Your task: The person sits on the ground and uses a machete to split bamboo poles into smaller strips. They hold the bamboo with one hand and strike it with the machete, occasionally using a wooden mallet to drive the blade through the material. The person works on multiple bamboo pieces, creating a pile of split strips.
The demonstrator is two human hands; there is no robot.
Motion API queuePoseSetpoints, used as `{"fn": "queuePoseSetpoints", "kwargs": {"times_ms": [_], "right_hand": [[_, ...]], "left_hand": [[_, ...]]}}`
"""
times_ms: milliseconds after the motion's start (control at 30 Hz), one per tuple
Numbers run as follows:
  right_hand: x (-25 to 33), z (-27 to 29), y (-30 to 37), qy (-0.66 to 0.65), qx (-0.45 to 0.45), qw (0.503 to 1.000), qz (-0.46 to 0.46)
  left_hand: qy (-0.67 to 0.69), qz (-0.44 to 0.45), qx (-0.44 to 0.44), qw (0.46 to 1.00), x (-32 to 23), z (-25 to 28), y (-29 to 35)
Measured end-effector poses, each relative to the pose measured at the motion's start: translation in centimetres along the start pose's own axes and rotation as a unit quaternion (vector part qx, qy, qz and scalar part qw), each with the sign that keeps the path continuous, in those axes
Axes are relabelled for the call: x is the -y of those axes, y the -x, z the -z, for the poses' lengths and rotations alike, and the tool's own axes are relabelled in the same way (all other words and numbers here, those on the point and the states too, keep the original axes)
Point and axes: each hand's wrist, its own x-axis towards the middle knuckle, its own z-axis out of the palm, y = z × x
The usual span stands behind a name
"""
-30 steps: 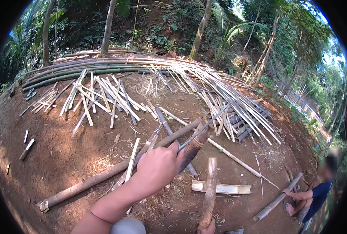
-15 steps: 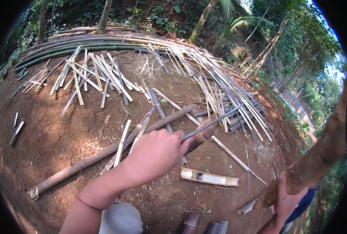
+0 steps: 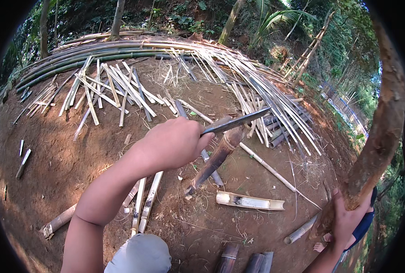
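My left hand [image 3: 177, 141] is closed round the handle of a long-bladed knife, its dark blade [image 3: 243, 122] pointing right. Just below the blade is the upper end of a brown bamboo piece [image 3: 216, 159]; whether they touch I cannot tell. At the right, my right hand [image 3: 345, 214] grips a thick, rough length of wood [image 3: 379, 132] near its lower end, the rest rising steeply. A split bamboo half [image 3: 250, 200] with a blackened inner patch lies between my arms. Two pale bamboo strips [image 3: 148, 200] are beside my left forearm.
Split bamboo strips [image 3: 116, 86] lie scattered ahead, with more piled at right [image 3: 279, 109]. Long bamboo poles [image 3: 84, 59] line the back. Dark bamboo pieces [image 3: 228, 258] are at the lower edge. Another person's dark blue clothing [image 3: 364, 227] and feet show at lower right.
The knife has shifted left, its blade now showing broader. The thick wood has swung more upright in my right hand. More of the brown bamboo piece is visible.
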Motion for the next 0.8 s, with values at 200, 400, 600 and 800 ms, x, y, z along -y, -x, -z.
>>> {"fn": "queuePoseSetpoints", "kwargs": {"times_ms": [200, 400, 600, 800], "right_hand": [[-0.8, -6.0, 1.3, 0.008, 0.213, 0.977, -0.014], [0.0, -7.6, 0.5, 0.037, 0.348, 0.936, -0.034], [0.5, -5.0, -1.2, -0.091, 0.044, 0.994, 0.031], [-0.1, -7.5, -0.1, -0.109, 0.069, 0.991, -0.035]], "left_hand": [[0.013, -0.002, -0.027, 1.0, 0.1, -0.4, 0.3], [-0.03, 0.029, -0.037, 0.998, 0.2, -0.1, 0.8], [-0.037, 0.027, -0.026, 0.999, -0.1, 0.1, 0.9], [-0.023, 0.036, -0.017, 0.999, -0.8, -0.4, 1.1]]}}
